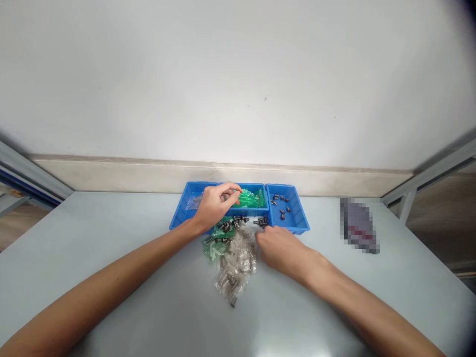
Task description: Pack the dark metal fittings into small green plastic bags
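Observation:
My left hand (216,202) reaches over the middle blue bin (253,212), its thumb and fingers drawn together beside green plastic packets (253,198). What sits between the fingertips, if anything, is too small to tell. My right hand (277,246) is closed and rests on the table by a small group of dark bolts (261,221); its fingertips are hidden. Between my forearms lies a pile of clear plastic bags (240,253) with metal parts inside. Green bags (214,248) and more dark bolts (227,225) lie at its left and far side.
The right blue bin (293,218) holds several loose bolts. In the left blue bin (179,213) is a clear bag (193,202). A blurred-out dark item (359,225) lies at the right. Behind the table (148,302) stands a white wall (238,89); metal frames flank both sides.

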`<state>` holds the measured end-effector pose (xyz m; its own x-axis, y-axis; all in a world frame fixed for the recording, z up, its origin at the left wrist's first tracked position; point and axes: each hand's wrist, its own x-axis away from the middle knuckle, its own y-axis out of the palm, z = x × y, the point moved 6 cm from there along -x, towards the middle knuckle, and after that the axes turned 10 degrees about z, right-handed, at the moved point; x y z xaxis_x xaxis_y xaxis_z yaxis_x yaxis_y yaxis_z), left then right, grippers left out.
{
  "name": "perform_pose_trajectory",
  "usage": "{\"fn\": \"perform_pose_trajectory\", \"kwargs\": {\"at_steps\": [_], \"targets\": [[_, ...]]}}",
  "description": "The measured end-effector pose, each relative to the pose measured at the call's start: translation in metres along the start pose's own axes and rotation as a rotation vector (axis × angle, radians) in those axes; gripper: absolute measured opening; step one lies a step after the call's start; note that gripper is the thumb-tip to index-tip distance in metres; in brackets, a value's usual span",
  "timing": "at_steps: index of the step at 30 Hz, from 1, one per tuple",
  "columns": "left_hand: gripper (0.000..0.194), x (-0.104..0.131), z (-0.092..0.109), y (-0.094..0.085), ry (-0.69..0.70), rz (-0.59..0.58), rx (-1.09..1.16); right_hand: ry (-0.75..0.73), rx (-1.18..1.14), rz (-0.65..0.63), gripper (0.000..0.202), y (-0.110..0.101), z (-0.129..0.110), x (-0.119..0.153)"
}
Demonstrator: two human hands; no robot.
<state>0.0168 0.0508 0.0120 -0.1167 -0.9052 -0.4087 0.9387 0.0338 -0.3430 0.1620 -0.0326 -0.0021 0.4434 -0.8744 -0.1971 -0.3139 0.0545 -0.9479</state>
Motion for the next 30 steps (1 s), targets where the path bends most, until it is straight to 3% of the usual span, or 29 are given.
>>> {"fn": "perform_pose_trajectory", "kwargs": {"at_steps": [2,5,7,11,16,23,30], "targets": [[0.018,0.0,0.001,0.0,-0.012,0.007,0.014,0.014,-0.014,-0.003,0.017,-0.018,-0.001,-0.01],[0.017,0.0,0.003,-0.001,-0.013,0.017,0.021,0.068,-0.222,0.206,0.012,-0.045,0.003,-0.026],[0.017,0.0,0.003,-0.002,-0.009,0.024,0.027,0.102,-0.416,0.339,0.009,-0.05,0.009,-0.034],[0.019,-0.001,0.0,-0.003,-0.014,0.031,0.011,0.181,-0.773,0.412,0.004,-0.029,0.026,-0.044],[0.022,0.0,-0.001,-0.002,-0.028,0.037,0.047,0.248,-0.97,0.469,0.016,-0.017,0.041,-0.048],[0.018,0.0,-0.002,-0.001,-0.025,0.006,0.024,0.256,-1.102,0.466,0.023,-0.01,0.048,-0.051],[0.02,-0.002,-0.003,-0.001,-0.016,0.017,-0.022,0.253,-1.016,0.452,0.017,-0.013,0.044,-0.048]]}}
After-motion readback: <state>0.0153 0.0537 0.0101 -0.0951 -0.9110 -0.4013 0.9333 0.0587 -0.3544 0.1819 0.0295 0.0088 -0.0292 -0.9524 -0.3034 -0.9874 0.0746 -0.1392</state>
